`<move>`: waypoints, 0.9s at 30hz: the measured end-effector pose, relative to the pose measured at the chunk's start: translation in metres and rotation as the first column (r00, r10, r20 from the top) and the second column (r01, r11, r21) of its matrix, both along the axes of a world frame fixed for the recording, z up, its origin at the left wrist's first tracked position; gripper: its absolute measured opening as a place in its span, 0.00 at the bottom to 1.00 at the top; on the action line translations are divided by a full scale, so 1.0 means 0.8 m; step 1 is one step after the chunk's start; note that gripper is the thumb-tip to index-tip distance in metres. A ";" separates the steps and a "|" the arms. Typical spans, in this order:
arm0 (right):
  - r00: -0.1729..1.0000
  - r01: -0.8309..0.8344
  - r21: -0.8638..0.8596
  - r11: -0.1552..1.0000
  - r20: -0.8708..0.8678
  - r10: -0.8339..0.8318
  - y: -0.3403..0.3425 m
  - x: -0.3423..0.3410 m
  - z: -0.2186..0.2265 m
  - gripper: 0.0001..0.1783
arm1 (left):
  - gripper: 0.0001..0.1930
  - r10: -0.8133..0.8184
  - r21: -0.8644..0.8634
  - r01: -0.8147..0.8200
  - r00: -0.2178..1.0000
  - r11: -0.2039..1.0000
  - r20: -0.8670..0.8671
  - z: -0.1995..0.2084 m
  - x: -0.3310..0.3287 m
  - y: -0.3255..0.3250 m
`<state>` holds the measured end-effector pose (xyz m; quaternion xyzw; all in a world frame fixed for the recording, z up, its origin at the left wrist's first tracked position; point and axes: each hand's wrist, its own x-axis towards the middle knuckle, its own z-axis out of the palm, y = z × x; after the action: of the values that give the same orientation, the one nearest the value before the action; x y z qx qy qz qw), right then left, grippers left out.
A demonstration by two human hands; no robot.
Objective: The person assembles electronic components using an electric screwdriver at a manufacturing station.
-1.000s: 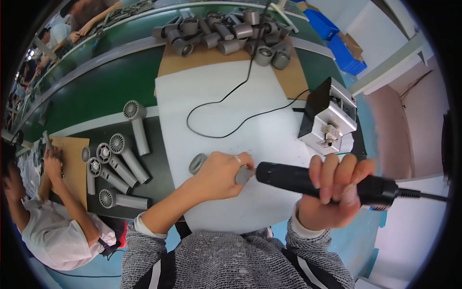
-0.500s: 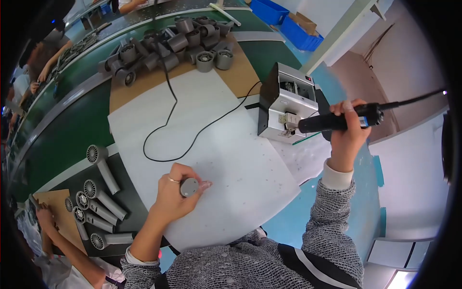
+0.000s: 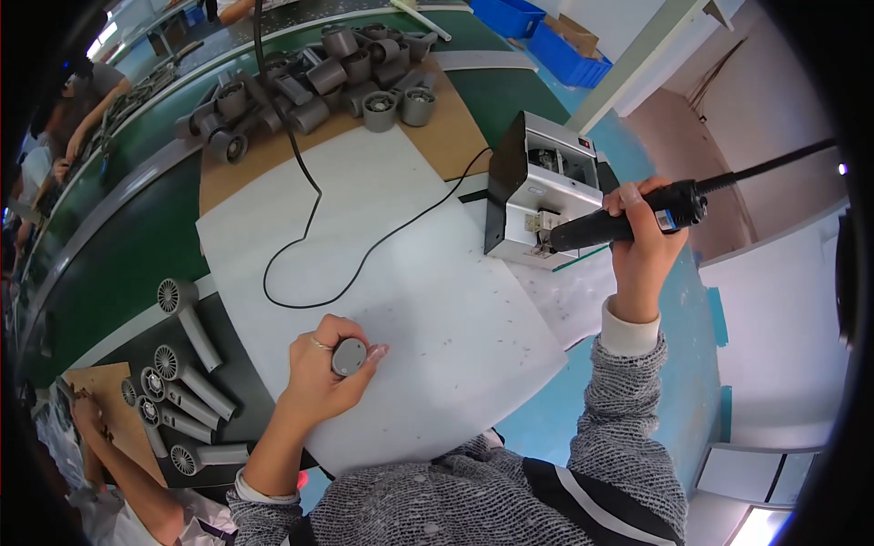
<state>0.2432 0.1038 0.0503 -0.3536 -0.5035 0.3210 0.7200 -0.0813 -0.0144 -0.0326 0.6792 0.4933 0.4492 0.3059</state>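
My left hand (image 3: 323, 375) is closed around a small grey cylindrical part (image 3: 349, 356), held upright on the white mat (image 3: 428, 300). Out to the right, my right hand (image 3: 640, 246) grips a black electric screwdriver (image 3: 619, 223), with its cable running off to the upper right. The screwdriver's tip sits at the front of a grey metal screw-feeder box (image 3: 546, 196) that stands at the mat's right edge.
A black cable (image 3: 314, 205) loops over the mat. Several grey hair-dryer bodies (image 3: 182, 382) lie on a dark tray at left. A pile of grey housings (image 3: 319, 77) sits on brown board at the back. Another person's hand (image 3: 86, 414) works at lower left. Blue bins (image 3: 546, 32) stand far right.
My view has swung left and closer. The right hand has carried the screwdriver from near my left hand out to the feeder box. The left hand stays on the grey part.
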 end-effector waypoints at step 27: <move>0.688 -0.594 0.203 0.779 -0.373 0.622 -0.101 -0.148 0.057 0.08 | 0.11 -0.066 -0.047 0.060 0.987 0.997 -0.143 0.002 -0.003 -0.012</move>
<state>0.1247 0.0230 0.0961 -0.0652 -0.4349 0.5927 0.6748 -0.0837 -0.0241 -0.0306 0.7187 0.5018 0.3782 0.2976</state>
